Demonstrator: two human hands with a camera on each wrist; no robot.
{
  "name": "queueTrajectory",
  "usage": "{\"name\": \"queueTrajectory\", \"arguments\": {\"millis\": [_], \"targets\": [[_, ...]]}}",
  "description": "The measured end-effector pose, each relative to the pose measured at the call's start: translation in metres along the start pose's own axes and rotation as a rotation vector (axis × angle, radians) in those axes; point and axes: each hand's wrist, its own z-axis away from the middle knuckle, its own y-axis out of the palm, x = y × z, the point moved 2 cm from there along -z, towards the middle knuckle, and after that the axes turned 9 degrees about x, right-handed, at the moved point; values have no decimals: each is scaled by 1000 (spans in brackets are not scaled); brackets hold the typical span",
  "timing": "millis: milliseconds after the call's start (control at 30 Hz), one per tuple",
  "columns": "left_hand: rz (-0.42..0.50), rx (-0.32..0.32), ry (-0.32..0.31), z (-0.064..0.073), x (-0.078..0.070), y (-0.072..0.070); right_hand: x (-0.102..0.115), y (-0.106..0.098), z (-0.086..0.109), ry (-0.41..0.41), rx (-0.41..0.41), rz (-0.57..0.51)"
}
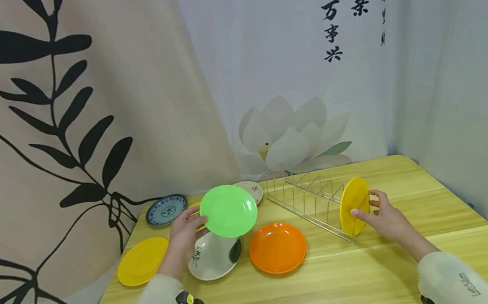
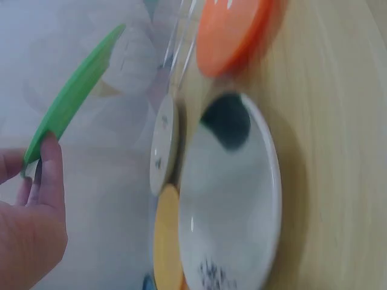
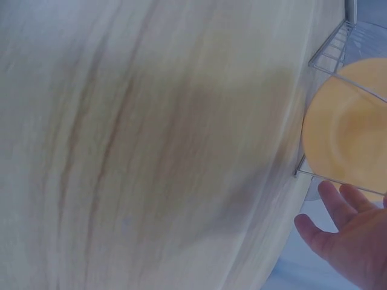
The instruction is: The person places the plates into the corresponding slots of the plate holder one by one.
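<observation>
In the head view my left hand (image 1: 186, 238) grips a light green plate (image 1: 228, 211) by its left edge, above the table. The left wrist view shows that green plate (image 2: 75, 90) tilted, its rim pinched between my thumb and fingers. A yellow plate (image 1: 355, 207) stands upright at the near right end of a wire dish rack (image 1: 310, 200). Beside it is my right hand (image 1: 386, 219), fingers spread and loosely bent. In the right wrist view the fingers (image 3: 332, 202) are close to the yellow plate's edge; whether they touch it I cannot tell.
On the wooden table (image 1: 344, 286) lie an orange plate (image 1: 278, 248), a white dish with a dark leaf pattern (image 1: 213, 256), a yellow plate (image 1: 142, 261) and a blue patterned plate (image 1: 166, 209). A white plate (image 1: 252, 191) and another yellow plate (image 2: 167, 241) are farther back. Printed curtains (image 1: 256, 53) hang behind.
</observation>
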Motion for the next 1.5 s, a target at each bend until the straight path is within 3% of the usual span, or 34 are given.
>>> {"name": "queueTrajectory", "arguments": {"millis": [200,567,900,1167,1500], "targets": [[57,1,13,-13,0,32,3,1,1,-15,1,-19],[106,4,66,-23,-1,83,6,1,5,4,12,20],[152,-24,143,-33,-13,129,0,1,2,-1,0,7],[203,-49,191,-33,-22,171,-1,1,2,4,-6,-5],[268,-43,208,-33,-17,217,0,4,0,14,-17,-19]]}}
